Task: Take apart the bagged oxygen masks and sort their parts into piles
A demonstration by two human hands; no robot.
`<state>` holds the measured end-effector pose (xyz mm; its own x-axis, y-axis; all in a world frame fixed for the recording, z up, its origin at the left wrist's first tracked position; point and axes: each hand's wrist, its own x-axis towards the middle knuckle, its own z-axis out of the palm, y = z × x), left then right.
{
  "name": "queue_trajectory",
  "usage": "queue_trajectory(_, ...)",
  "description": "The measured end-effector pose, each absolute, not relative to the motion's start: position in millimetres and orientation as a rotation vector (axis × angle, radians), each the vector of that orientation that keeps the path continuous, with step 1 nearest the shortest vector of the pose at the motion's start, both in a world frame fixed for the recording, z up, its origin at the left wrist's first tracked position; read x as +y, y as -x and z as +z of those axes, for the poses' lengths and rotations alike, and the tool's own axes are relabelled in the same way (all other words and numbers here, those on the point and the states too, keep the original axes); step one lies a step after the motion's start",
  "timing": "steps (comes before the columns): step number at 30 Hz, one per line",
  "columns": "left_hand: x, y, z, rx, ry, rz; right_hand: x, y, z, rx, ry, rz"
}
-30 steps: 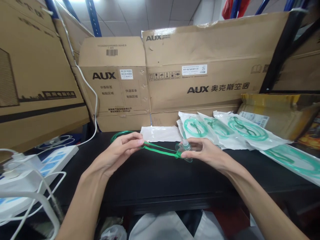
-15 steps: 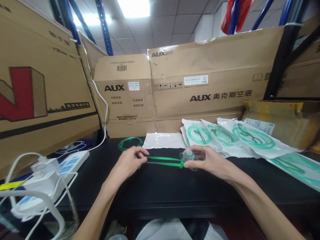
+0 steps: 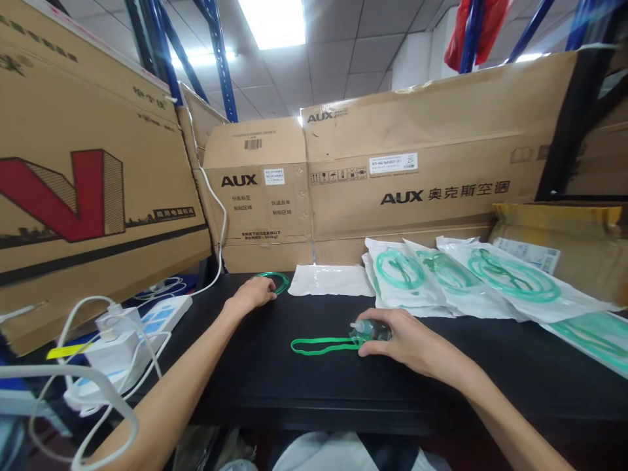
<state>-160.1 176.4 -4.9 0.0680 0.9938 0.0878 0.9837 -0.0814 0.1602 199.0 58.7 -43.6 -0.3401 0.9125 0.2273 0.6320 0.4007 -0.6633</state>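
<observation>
My right hand (image 3: 400, 340) rests on the black table (image 3: 314, 379), fingers closed around a clear plastic mask (image 3: 370, 330). Its green elastic strap (image 3: 321, 345) lies slack on the table to the left of that hand. My left hand (image 3: 252, 294) is farther back on the left, its fingers curled on a coil of green tubing (image 3: 275, 281). An empty clear plastic bag (image 3: 331, 280) lies just right of the coil.
Several sealed bags of green tubing (image 3: 466, 278) lie fanned out at the right. Large AUX cardboard boxes (image 3: 407, 176) wall the back and left. A white power strip (image 3: 147, 320) with plugs and white cables sits at the left table edge.
My left hand let go of the green strap and moved back to the tubing coil. My right hand lowered the mask to the table; the strap went slack.
</observation>
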Motion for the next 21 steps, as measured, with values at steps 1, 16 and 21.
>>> queue_trajectory(1,176,162,-6,2.085,-2.261,0.246,59,-199,-43,-2.090,1.308,0.630)
queue_trajectory(16,-2,80,-28,1.553,-2.560,0.518,83,-272,-49,-2.178,1.677,0.313)
queue_trajectory(21,8,59,7,1.417,-2.536,0.860,68,-264,-51,-2.158,1.571,0.200)
